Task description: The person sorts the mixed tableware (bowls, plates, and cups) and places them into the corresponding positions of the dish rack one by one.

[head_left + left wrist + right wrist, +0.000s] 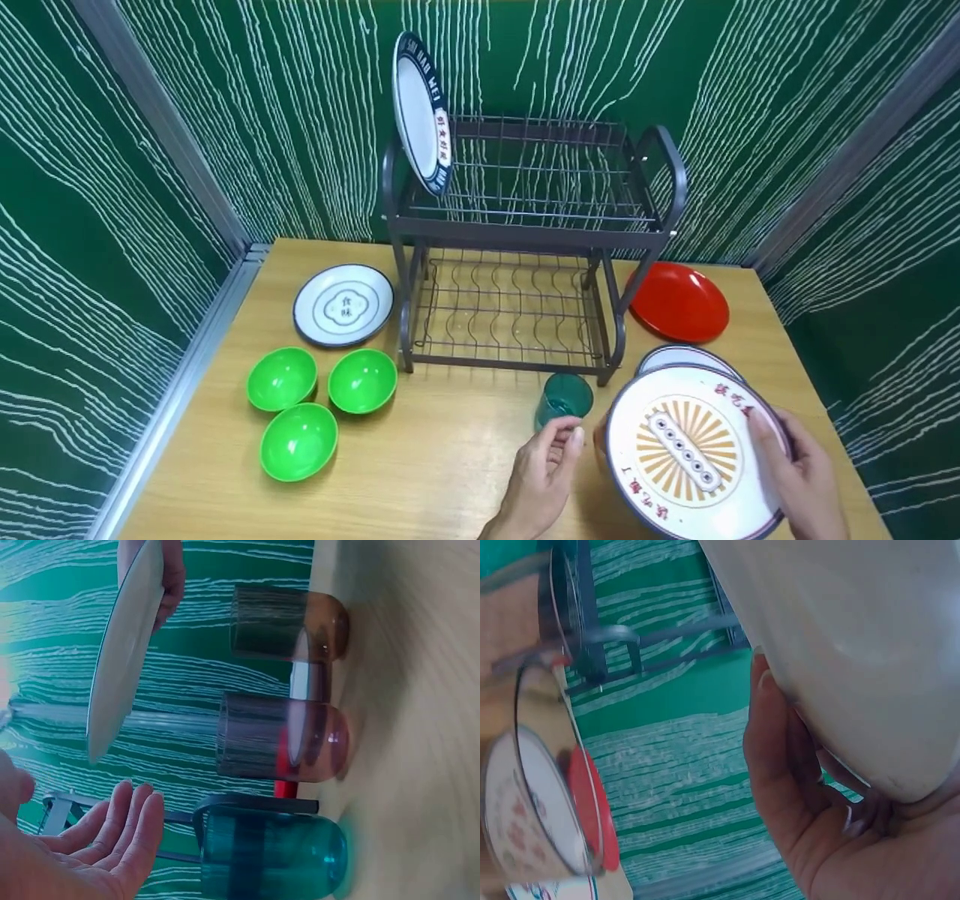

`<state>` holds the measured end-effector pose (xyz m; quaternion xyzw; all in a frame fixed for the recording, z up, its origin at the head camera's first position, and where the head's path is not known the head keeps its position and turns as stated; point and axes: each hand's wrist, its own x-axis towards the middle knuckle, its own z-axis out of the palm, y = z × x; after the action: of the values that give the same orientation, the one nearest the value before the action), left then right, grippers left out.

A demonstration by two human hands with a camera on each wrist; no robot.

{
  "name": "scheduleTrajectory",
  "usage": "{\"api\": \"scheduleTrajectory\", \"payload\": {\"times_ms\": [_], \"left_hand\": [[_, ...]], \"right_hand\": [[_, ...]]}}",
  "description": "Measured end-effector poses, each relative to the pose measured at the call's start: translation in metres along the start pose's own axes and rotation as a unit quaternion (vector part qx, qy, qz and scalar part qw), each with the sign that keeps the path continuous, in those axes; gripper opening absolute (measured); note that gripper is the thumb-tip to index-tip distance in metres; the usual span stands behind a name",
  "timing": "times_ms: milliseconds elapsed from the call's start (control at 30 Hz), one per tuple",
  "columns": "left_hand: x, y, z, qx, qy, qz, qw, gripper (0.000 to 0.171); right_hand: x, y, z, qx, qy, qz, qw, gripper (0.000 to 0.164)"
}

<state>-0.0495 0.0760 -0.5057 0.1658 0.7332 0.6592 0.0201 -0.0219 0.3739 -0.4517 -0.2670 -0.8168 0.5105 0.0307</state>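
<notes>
My right hand (806, 472) grips the right rim of a white plate (686, 450) with a dark edge, a yellow ray pattern and red characters. The plate is held above the table; in the right wrist view its pale underside (855, 652) shows, with my fingers (769, 735) under the rim. My left hand (536, 476) is near a teal cup (566, 397) and holds nothing. The left wrist view shows its fingers (139, 832) loosely extended, apart from the plate. Two see-through cups, a brown one (289, 622) and a pinkish one (281, 736), stand beyond the teal cup.
A two-tier dark dish rack (525, 232) stands at the back, with a plate (421, 112) upright on its upper left. A white plate (345, 304) and several green bowls (300, 442) sit left. A red plate (679, 300) and another white plate (690, 354) lie right.
</notes>
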Motion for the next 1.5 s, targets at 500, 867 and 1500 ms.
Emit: {"api": "scheduleTrajectory", "payload": {"times_ms": [500,867,1500], "left_hand": [[0.005,0.025,-0.002,-0.110,-0.046,-0.010,0.9928,0.035],[0.006,0.039,-0.010,-0.152,-0.009,0.001,0.9884,0.034],[0.003,0.053,-0.027,-0.084,0.056,0.005,0.9949,0.024]], "right_hand": [[-0.005,-0.023,0.045,0.005,-0.035,-0.044,0.998,0.066],[-0.003,-0.029,0.071,-0.023,-0.009,-0.103,0.994,0.060],[-0.002,-0.040,0.076,-0.042,-0.116,-0.140,0.983,0.074]]}}
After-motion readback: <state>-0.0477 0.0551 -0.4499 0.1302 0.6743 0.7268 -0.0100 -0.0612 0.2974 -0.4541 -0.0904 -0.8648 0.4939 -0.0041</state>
